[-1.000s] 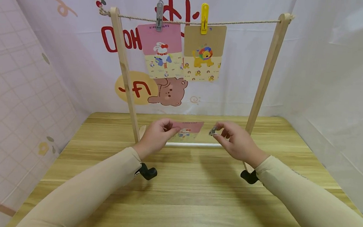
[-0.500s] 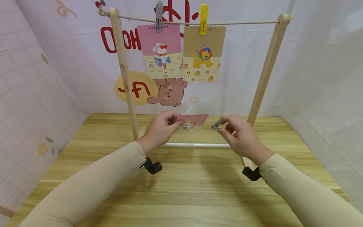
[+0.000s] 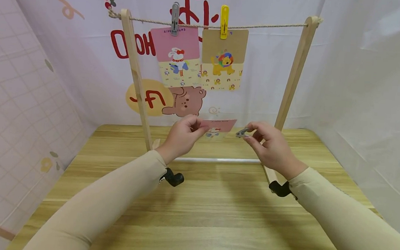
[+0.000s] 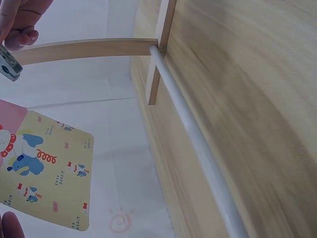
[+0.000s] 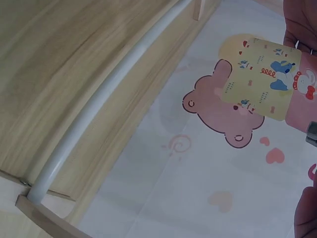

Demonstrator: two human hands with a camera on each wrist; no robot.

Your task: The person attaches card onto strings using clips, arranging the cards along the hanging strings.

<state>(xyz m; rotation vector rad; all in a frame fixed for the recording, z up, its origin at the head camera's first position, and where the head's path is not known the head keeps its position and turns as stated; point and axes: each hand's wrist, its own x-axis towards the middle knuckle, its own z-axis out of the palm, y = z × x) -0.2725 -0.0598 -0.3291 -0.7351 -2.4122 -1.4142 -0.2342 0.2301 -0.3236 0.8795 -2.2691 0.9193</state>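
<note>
Between thumb and fingers, my left hand (image 3: 182, 134) pinches the left edge of a pink and cream card (image 3: 220, 126) with a rabbit print. The left wrist view shows the card's (image 4: 54, 171) patterned lower half. My right hand (image 3: 270, 147) pinches a grey clothespin (image 3: 242, 133) just right of the card, a small gap apart from it. Above, a twine line (image 3: 262, 26) carries a matching rabbit card (image 3: 177, 67) under a grey clothespin (image 3: 175, 19), and a lion card (image 3: 223, 66) under a yellow clothespin (image 3: 224, 22).
Two wooden posts (image 3: 294, 77) hold the twine, joined low down by a white rod (image 3: 218, 160). The frame stands on a wood-grain table (image 3: 200, 218). A printed white cloth (image 3: 257, 102) hangs behind.
Both hands have risen and shifted slightly right, carrying the rabbit card and the grey clothespin up from near the white rod. The hanging cards stay in place.
</note>
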